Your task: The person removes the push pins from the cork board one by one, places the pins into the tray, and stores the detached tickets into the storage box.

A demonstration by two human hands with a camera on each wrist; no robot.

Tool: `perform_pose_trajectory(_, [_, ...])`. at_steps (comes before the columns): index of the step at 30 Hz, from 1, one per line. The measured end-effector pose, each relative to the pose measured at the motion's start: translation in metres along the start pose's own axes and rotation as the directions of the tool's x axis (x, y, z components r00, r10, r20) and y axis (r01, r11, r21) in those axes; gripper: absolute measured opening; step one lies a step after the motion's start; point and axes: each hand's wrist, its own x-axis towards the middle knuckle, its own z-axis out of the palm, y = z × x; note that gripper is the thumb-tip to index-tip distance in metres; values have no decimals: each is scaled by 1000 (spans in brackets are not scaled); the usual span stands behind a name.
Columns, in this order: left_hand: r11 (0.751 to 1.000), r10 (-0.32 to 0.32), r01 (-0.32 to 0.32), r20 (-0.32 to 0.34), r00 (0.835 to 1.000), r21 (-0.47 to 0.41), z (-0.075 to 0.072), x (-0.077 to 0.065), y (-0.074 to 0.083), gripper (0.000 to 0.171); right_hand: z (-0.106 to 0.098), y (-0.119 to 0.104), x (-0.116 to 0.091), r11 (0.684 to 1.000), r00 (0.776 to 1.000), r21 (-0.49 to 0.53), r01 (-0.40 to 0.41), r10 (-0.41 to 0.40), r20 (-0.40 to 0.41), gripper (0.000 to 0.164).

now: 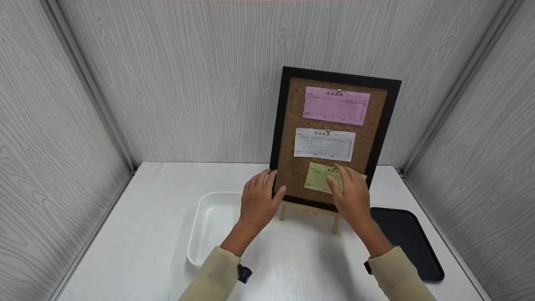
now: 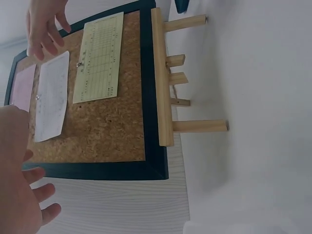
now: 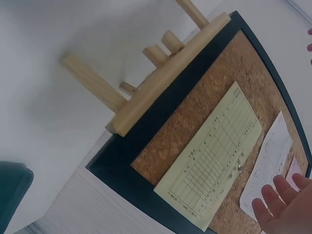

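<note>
A black-framed cork board (image 1: 292, 175) leans on a small wooden easel (image 1: 335, 223). Pinned to it, from top to bottom, are a pink slip (image 1: 336, 106), a white slip (image 1: 324, 144) and a yellow-green slip (image 1: 317, 177). A metal pin (image 3: 239, 168) sits on the yellow-green slip. My left hand (image 1: 258, 205) is beside the board's lower left edge, fingers spread and holding nothing; whether it touches the frame I cannot tell. In front of the yellow-green slip hovers my right hand (image 1: 353, 196), its fingers loosely bent and nothing between them. It covers part of that slip.
To the left stands a white tray (image 1: 194, 234), partly behind the left forearm. A black tray (image 1: 403, 238) lies at the right, partly behind the right forearm. Grey wood-patterned panels (image 1: 200, 83) enclose the white table (image 1: 146, 217) at the back and sides.
</note>
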Motion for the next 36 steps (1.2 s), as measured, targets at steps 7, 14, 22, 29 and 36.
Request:
perform_pose_trajectory(7, [994,12,-14,-17,1000,-112,-2,32,9,51,-16,-1,26,1000,999,-12,6,-7,-46,55])
perform_pose_trajectory(14, [986,12,-16,-23,1000,-167,-5,69,23,49,-30,-4,59,998,990,-26,51,-54,-127,48])
perform_pose_trajectory(22, [976,-41,42,10,999,-214,-11,108,34,49,-36,-6,97,995,976,-53,81,-90,-199,44])
perform_pose_trajectory(29, [891,-192,196,52,980,-410,-8,136,37,45,-34,-7,121,994,974,-76,77,-91,-207,40])
perform_pose_trajectory(36, [828,-243,235,52,969,-508,-5,165,47,42,-36,-11,143,994,960,-76,79,-96,-262,33])
